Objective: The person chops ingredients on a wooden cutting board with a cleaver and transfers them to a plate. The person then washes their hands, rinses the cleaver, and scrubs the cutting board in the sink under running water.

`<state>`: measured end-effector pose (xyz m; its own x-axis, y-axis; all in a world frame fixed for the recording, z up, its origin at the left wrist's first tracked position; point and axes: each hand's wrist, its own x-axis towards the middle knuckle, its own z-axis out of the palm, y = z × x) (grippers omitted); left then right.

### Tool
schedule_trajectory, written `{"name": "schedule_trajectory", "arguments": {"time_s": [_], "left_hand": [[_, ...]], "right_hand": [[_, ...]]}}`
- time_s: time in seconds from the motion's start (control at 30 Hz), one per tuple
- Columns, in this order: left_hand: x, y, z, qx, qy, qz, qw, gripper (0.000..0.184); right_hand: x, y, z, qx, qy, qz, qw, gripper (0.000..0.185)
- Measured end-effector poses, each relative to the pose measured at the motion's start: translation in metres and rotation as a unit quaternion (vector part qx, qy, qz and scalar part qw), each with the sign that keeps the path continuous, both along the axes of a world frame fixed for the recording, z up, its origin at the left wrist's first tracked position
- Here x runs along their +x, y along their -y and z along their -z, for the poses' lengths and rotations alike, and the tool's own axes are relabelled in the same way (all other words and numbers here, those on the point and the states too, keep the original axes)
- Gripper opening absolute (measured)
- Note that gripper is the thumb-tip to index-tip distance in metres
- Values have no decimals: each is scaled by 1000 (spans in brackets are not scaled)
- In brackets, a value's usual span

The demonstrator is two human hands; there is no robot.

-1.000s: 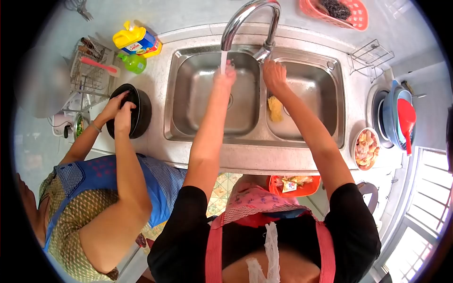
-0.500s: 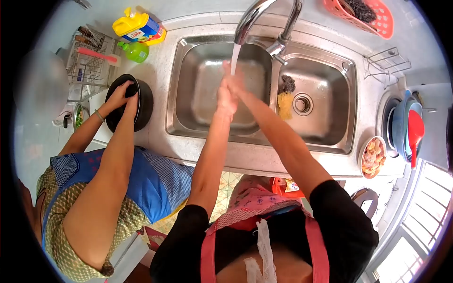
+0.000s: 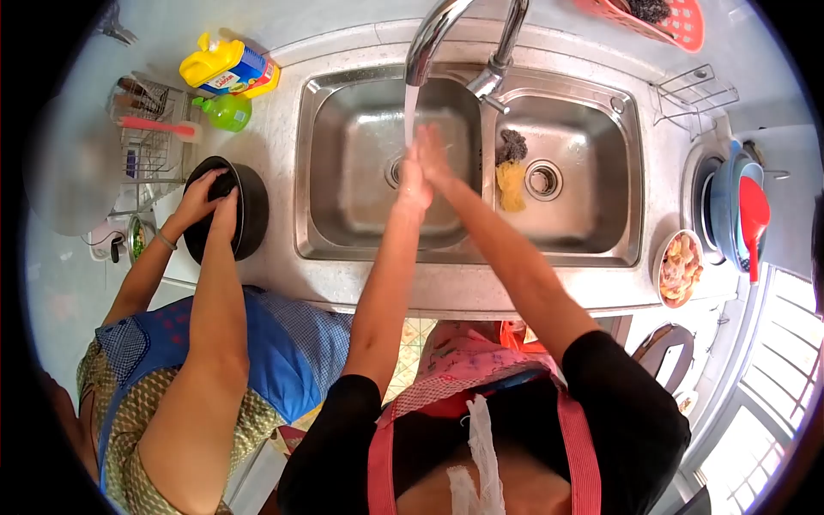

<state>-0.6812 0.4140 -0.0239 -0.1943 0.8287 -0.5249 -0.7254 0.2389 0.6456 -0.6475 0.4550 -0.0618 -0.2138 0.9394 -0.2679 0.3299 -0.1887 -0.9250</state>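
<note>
At the far left a pink spatula [image 3: 154, 125] lies across a wire rack [image 3: 154, 182]. Just right of it, a green bottle [image 3: 227, 112] stands in front of a yellow jug [image 3: 215, 64]. Below them a co-worker's hands [image 3: 199, 196] reach into a black pot [image 3: 251, 215], which sits on the table [image 3: 326, 279].

Next comes the left basin [image 3: 343, 189]. Over it, water [image 3: 411, 112] runs from the tap [image 3: 424, 51] down onto the person's two hands, which are pressed together. The left hand [image 3: 414, 184] is partly covered and blurred, so I cannot tell how its fingers are set. The right hand [image 3: 432, 156] lies against it, open, its fingers stretched out.

In the right basin [image 3: 584, 172] a dark scourer [image 3: 512, 146] touches a yellow sponge [image 3: 511, 184], with the drain [image 3: 543, 180] just beside them. Farther right, a bowl [image 3: 657, 270] of meat [image 3: 681, 266] stands near the table's front edge. Behind the sink is a pink basket [image 3: 687, 30]. At the far right a red ladle [image 3: 752, 210] rests against a blue tub [image 3: 728, 210].
</note>
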Motion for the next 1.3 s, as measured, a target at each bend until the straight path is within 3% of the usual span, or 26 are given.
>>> {"name": "schedule_trajectory", "arguments": {"time_s": [0.1,0.13,0.2,0.27,0.3,0.33,0.4,0.53,0.57,0.63,0.67,0.73,0.77,0.8,0.83,0.9,0.93,0.97,1.03,1.07,1.1,1.13,1.17,1.23,1.27,1.3], "left_hand": [[7,3,3,97,9,-21,995,50],[5,1,0,97,9,-23,995,50],[-8,-9,-8,8,15,-29,999,56],[-33,-22,14,-48,28,-7,998,59],[-42,-25,21,-106,41,13,993,62],[-32,-21,15,-80,30,-21,996,64],[-40,-33,80,5,86,-4,996,66],[10,-6,-19,86,100,-40,990,55],[22,-4,-16,174,42,-61,982,58],[29,0,-41,134,-1,-107,985,70],[29,0,-51,120,-40,-130,983,73],[18,-7,-38,66,0,-136,988,65],[4,-21,-11,49,22,-139,989,62],[-22,-34,7,-66,137,-105,983,45],[-32,-38,9,-61,138,-107,983,45],[-37,-40,12,-35,130,-101,986,41],[-37,-36,11,-15,96,-84,992,39],[-32,-32,9,6,26,-56,998,37],[-26,-26,11,55,-240,36,969,33],[-24,-21,14,81,-474,111,870,31],[-20,-16,15,90,-670,137,724,30],[-17,-14,14,91,-764,135,624,28],[-14,-10,15,91,-808,131,567,27],[-16,-6,-21,37,-783,149,603,26],[-11,1,-32,-17,-740,177,648,25],[-16,5,-35,-17,-741,171,649,25]], "right_hand": [[6,-10,-17,16,60,-67,996,64],[-2,-11,12,16,60,-68,996,64],[-30,-11,90,206,201,-117,951,62],[-7,21,8,117,-88,-101,984,62],[5,38,-35,67,-223,-91,968,63],[2,46,-48,91,-242,-65,964,63],[2,40,-47,157,-162,-31,974,62],[3,-19,-20,168,140,-45,975,61],[-1,-33,-16,163,209,-52,963,61],[-9,-44,-6,180,271,-59,944,61],[-8,-47,14,232,255,-79,935,60],[-4,-46,69,228,-37,-106,967,58],[2,-37,43,143,-22,-162,976,55],[8,-28,16,56,5,-218,974,54],[13,-18,-16,-24,40,-273,961,52],[4,12,-49,86,-91,-110,986,46],[-6,30,-74,150,-165,-24,975,43],[-4,30,-70,152,-168,-26,974,43],[0,7,-40,210,-44,-75,974,43],[2,-13,-23,187,76,-99,974,44],[5,-38,-10,146,183,-129,964,46],[7,-55,0,100,232,-153,956,47],[7,-64,8,56,204,-159,964,49],[6,-52,-5,-94,-67,-91,989,48],[10,-54,0,-94,-64,-95,989,48],[12,-61,-1,-114,-45,-112,986,45]]}}
